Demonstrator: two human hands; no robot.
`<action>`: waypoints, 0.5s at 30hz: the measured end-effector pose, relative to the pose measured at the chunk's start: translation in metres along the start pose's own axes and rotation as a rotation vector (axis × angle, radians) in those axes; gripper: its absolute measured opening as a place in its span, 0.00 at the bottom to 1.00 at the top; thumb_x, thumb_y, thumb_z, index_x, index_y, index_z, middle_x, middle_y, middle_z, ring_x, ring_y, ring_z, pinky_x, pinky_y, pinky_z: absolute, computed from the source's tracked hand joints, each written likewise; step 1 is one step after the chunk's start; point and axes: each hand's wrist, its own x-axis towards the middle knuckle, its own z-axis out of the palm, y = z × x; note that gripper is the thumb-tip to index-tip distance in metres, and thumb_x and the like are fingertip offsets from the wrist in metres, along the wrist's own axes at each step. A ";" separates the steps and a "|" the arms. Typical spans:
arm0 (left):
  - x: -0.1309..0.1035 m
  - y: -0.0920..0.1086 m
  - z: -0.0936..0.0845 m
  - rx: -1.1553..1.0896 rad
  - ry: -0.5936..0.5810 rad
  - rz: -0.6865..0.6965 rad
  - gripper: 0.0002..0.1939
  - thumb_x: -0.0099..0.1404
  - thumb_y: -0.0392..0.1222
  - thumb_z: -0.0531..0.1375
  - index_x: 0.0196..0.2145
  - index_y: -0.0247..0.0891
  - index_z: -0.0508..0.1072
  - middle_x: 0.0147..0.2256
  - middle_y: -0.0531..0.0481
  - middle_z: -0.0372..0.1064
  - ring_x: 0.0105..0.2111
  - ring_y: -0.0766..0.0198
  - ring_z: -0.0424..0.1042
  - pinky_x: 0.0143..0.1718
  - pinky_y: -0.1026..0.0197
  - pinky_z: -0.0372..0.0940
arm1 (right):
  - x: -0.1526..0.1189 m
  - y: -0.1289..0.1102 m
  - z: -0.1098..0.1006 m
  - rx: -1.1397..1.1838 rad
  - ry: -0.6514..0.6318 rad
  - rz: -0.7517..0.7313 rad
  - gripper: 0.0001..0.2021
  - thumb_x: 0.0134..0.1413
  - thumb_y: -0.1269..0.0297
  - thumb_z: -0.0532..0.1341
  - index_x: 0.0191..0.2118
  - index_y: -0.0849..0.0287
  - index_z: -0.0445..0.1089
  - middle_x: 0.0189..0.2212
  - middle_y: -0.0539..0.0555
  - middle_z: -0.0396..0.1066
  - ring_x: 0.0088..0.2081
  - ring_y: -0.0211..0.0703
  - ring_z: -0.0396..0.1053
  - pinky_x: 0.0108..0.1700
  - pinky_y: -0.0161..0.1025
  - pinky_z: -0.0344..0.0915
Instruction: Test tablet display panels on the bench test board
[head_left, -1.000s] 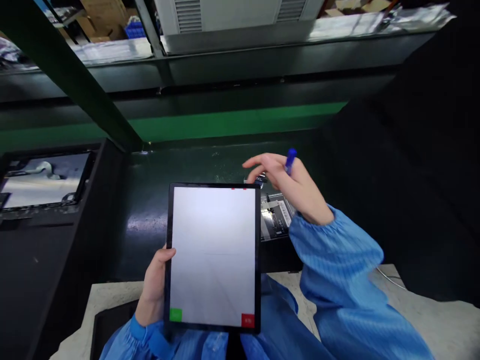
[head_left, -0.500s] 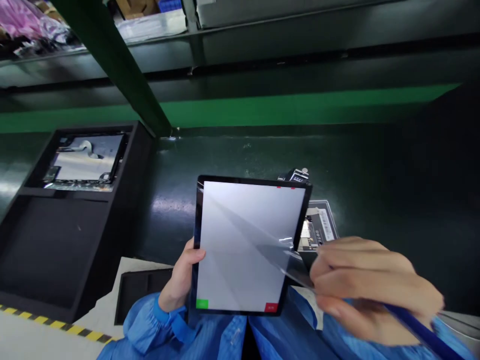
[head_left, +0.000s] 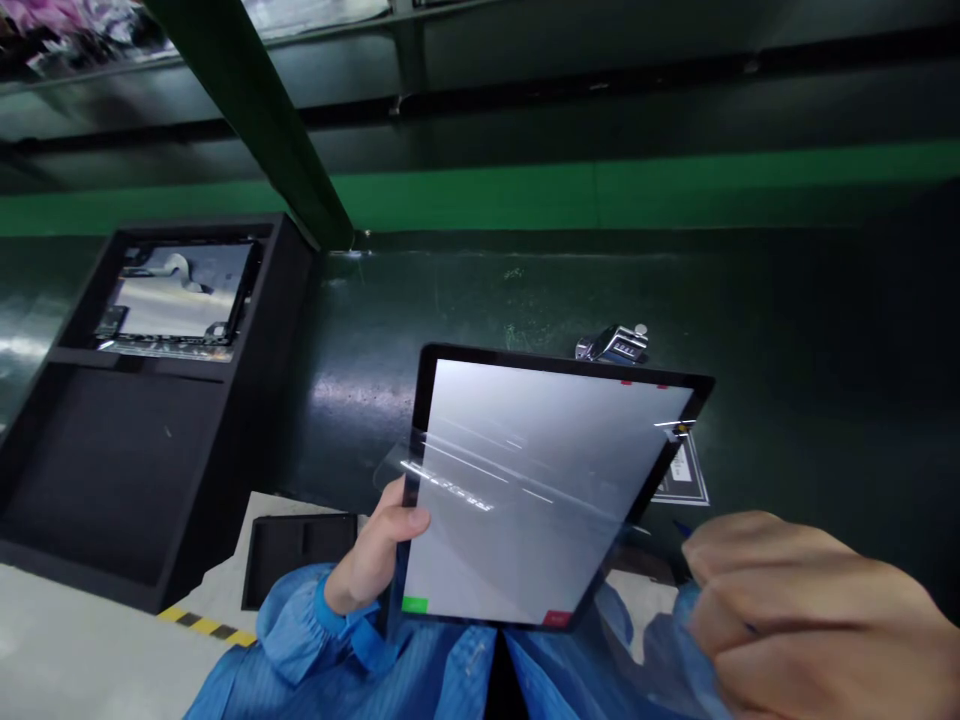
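Note:
My left hand grips the left edge of a tablet, its thumb on the black bezel. The tablet's lit screen is pale grey, with a green box at the lower left and a red one at the lower right. A clear film lies loosely raised across the screen and sticks out past the left edge. My right hand is closed at the lower right, around a blue pen whose end shows by the fingers. Whether those fingers also pinch the film cannot be made out.
A metal tally counter stands beyond the tablet. A labelled device is partly hidden behind its right side. At the left, a black divided tray holds an opened device. A small black tray lies near my left sleeve. A green post rises behind.
The tablet's right side has swung outward and up. My right hand has moved right and nearer the camera. The film now stretches across the screen to beyond the left edge. The view has shifted.

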 end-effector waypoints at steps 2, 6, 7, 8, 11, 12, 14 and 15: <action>0.000 0.001 0.001 0.015 -0.030 0.009 0.17 0.49 0.49 0.65 0.34 0.36 0.81 0.32 0.47 0.77 0.47 0.40 0.73 0.46 0.49 0.68 | -0.002 0.001 0.002 0.079 0.036 -0.014 0.17 0.69 0.62 0.51 0.25 0.54 0.61 0.09 0.45 0.56 0.09 0.34 0.50 0.13 0.39 0.47; -0.002 0.002 0.004 -0.018 0.041 0.000 0.13 0.48 0.47 0.66 0.30 0.38 0.80 0.32 0.47 0.77 0.48 0.38 0.72 0.45 0.49 0.69 | -0.008 0.002 0.003 0.115 0.046 -0.015 0.16 0.67 0.64 0.50 0.26 0.54 0.63 0.09 0.46 0.55 0.08 0.35 0.49 0.13 0.40 0.45; -0.002 0.003 0.006 -0.038 0.065 -0.001 0.11 0.48 0.46 0.66 0.29 0.38 0.80 0.32 0.46 0.77 0.49 0.38 0.72 0.46 0.49 0.69 | -0.010 0.002 0.003 0.128 0.043 -0.020 0.16 0.67 0.65 0.50 0.26 0.54 0.64 0.09 0.46 0.55 0.08 0.35 0.50 0.12 0.41 0.45; -0.003 0.003 0.007 -0.053 0.074 -0.003 0.10 0.47 0.45 0.66 0.28 0.38 0.80 0.32 0.46 0.77 0.49 0.38 0.72 0.46 0.49 0.69 | -0.012 0.003 0.002 0.138 0.038 -0.024 0.15 0.66 0.66 0.50 0.27 0.54 0.64 0.09 0.47 0.55 0.08 0.36 0.50 0.12 0.41 0.45; -0.004 0.004 0.011 -0.096 0.080 0.001 0.09 0.46 0.44 0.67 0.27 0.38 0.79 0.32 0.45 0.77 0.51 0.37 0.71 0.48 0.48 0.69 | -0.016 0.005 0.000 0.144 0.019 -0.033 0.13 0.65 0.66 0.50 0.28 0.54 0.64 0.09 0.47 0.56 0.08 0.37 0.49 0.12 0.42 0.45; -0.004 0.004 0.012 -0.109 0.081 0.003 0.09 0.46 0.43 0.67 0.26 0.38 0.78 0.31 0.46 0.77 0.51 0.37 0.71 0.48 0.48 0.69 | -0.016 0.006 0.000 0.145 0.019 -0.031 0.13 0.64 0.66 0.50 0.28 0.54 0.64 0.09 0.47 0.56 0.08 0.37 0.49 0.12 0.42 0.45; -0.004 0.005 0.014 -0.127 0.084 0.006 0.08 0.46 0.43 0.66 0.27 0.38 0.78 0.32 0.46 0.77 0.51 0.38 0.71 0.49 0.49 0.69 | -0.014 0.005 -0.001 0.146 0.017 -0.013 0.12 0.63 0.66 0.50 0.28 0.54 0.64 0.10 0.47 0.57 0.08 0.37 0.49 0.12 0.42 0.46; -0.004 0.005 0.015 -0.132 0.084 0.004 0.08 0.47 0.43 0.66 0.27 0.38 0.79 0.32 0.47 0.77 0.50 0.38 0.72 0.49 0.49 0.69 | -0.013 0.005 0.000 0.152 0.009 -0.015 0.12 0.63 0.66 0.49 0.28 0.54 0.64 0.10 0.47 0.57 0.08 0.36 0.49 0.13 0.41 0.45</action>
